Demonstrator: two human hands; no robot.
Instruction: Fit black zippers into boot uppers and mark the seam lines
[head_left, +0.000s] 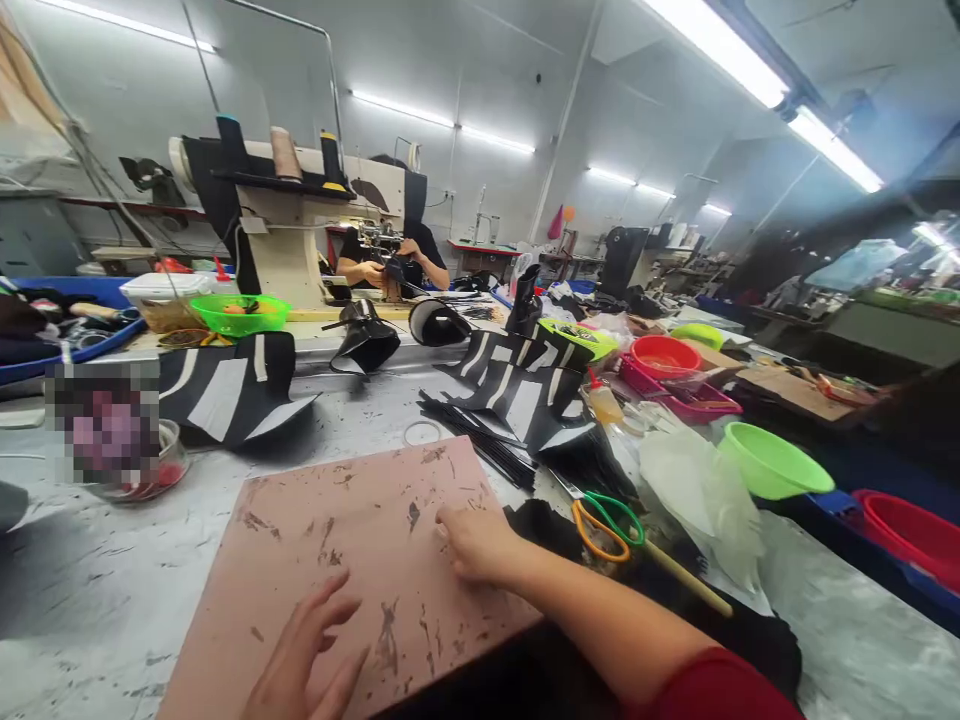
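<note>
A pink work board, smeared with dark glue marks, lies on the table in front of me. My left hand rests on its near part with fingers stretched out and apart, holding nothing. My right hand presses on the board's right edge with the fingers curled under; I cannot make out anything in them. Just right of that hand lie scissors with orange and green handles and a wooden-handled brush on black fabric.
Black-and-white cut pieces and thin black strips lie behind the board. Green bowl, red bowls, glue bottle and plastic sheet crowd the right. A sewing machine stands at the back; another person works beyond it.
</note>
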